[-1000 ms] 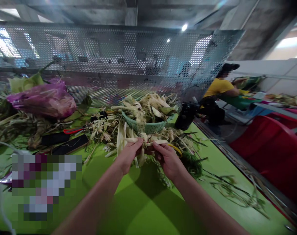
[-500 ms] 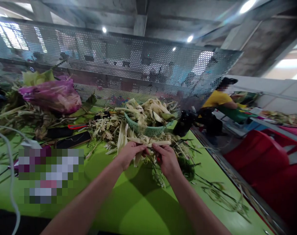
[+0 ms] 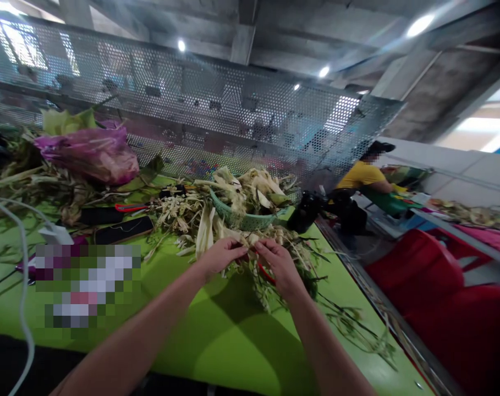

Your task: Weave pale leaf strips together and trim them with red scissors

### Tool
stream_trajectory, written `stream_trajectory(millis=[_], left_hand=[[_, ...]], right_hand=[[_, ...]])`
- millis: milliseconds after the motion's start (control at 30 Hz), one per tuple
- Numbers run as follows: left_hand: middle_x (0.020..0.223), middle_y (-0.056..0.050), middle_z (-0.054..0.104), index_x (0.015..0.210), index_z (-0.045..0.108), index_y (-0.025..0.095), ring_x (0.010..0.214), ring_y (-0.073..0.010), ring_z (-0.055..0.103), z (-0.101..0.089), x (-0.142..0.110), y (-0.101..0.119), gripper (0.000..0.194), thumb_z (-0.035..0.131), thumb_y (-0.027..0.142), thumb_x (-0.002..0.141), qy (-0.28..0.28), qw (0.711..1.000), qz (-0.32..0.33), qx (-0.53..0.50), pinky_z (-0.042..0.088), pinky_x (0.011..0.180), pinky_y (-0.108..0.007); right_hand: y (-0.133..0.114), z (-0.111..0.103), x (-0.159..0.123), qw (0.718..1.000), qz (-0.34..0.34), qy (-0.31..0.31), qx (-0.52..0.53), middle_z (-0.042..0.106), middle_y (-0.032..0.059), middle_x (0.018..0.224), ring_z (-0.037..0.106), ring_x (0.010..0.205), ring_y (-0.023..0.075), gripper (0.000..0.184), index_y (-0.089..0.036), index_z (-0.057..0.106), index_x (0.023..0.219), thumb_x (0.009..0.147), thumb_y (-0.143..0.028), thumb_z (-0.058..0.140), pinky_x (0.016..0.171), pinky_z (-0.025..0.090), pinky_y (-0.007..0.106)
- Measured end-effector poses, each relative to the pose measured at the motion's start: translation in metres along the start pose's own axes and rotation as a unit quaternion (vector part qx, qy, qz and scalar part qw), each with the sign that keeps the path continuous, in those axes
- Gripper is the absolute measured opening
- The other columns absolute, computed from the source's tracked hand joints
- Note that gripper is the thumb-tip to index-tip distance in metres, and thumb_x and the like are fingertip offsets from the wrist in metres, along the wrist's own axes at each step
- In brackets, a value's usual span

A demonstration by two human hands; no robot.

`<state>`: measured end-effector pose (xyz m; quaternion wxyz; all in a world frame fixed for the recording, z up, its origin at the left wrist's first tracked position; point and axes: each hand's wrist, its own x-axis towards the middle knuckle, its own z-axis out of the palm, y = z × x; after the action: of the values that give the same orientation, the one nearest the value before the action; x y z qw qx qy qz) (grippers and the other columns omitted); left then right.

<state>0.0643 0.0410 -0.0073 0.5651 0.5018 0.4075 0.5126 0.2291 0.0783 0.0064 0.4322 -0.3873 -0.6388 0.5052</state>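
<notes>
My left hand (image 3: 223, 256) and my right hand (image 3: 278, 264) meet fingertip to fingertip over the pile. Between their pinched fingers sits a pale corn husk strip (image 3: 253, 240), bunched up small; its lower part is hidden. Just beyond stands a green plastic basket (image 3: 250, 221) heaped with corn husks (image 3: 260, 184). Loose husk pieces (image 3: 206, 231) lie left of the strip. Beside my right hand, a red curved handle (image 3: 267, 274) shows partly; the rest of it is covered. A dark green bundle (image 3: 311, 280) lies to the right of that hand.
A phone (image 3: 124, 230) and a red-handled tool (image 3: 130, 208) lie left. Behind them is a purple plastic bag (image 3: 91, 154). A black camera (image 3: 303, 212) stands right of the basket. Red chairs (image 3: 415, 267) and a person in yellow (image 3: 361, 175) are beyond the table edge.
The husk strip, stretched sideways between my hands before, is now gathered into a small bunch at my fingertips. The view has tilted, and the red handle by my right hand shows more.
</notes>
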Motion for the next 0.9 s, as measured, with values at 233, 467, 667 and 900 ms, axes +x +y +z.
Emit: stream_trajectory(millis=[233, 467, 667, 900], left_hand=[[0.063, -0.001, 0.06, 0.079, 0.064, 0.012, 0.057, -0.01, 0.05, 0.001, 0.003, -0.006, 0.029, 0.069, 0.04, 0.069, -0.028, 1.0, -0.008, -0.003, 0.036, 0.058, -0.023], [0.065, -0.001, 0.06, 0.076, 0.063, 0.013, 0.06, -0.0109, 0.05, -0.002, 0.003, -0.007, 0.021, 0.062, 0.034, 0.074, -0.005, 0.999, 0.005, 0.051, 0.037, 0.061, -0.024], [0.067, 0.0, 0.058, 0.076, 0.062, 0.014, 0.063, -0.0126, 0.05, -0.001, 0.004, -0.012, 0.026, 0.056, 0.04, 0.078, 0.004, 0.981, 0.052, 0.185, 0.037, 0.057, -0.023], [0.067, -0.001, 0.059, 0.075, 0.062, 0.013, 0.064, -0.0132, 0.052, 0.004, -0.001, -0.005, 0.022, 0.056, 0.034, 0.077, -0.017, 0.981, 0.047, 0.188, 0.041, 0.06, -0.025]], right_hand=[[0.006, 0.008, 0.002, 0.995, 0.018, 0.027, 0.09, 0.06, -0.0022, 0.061, 0.052, 0.058, 0.0134, 0.026, -0.018, 0.061, 0.066, 0.063, -0.039, 0.076, 0.059, 0.042, 0.027], [0.003, 0.007, 0.004, 0.996, -0.026, 0.064, -0.053, 0.052, -0.0036, 0.055, 0.045, 0.054, 0.012, 0.03, -0.018, 0.057, 0.062, 0.069, -0.044, 0.07, 0.054, 0.036, 0.025], [-0.009, 0.003, 0.0, 0.956, -0.166, 0.072, -0.232, 0.061, 0.0017, 0.076, 0.052, 0.068, 0.0155, 0.02, -0.02, 0.066, 0.084, 0.079, -0.039, 0.064, 0.06, 0.039, 0.027], [-0.002, 0.009, 0.0, 0.957, -0.169, 0.037, -0.231, 0.06, 0.0019, 0.073, 0.054, 0.068, 0.0171, 0.012, -0.02, 0.063, 0.078, 0.079, -0.032, 0.062, 0.063, 0.042, 0.029]])
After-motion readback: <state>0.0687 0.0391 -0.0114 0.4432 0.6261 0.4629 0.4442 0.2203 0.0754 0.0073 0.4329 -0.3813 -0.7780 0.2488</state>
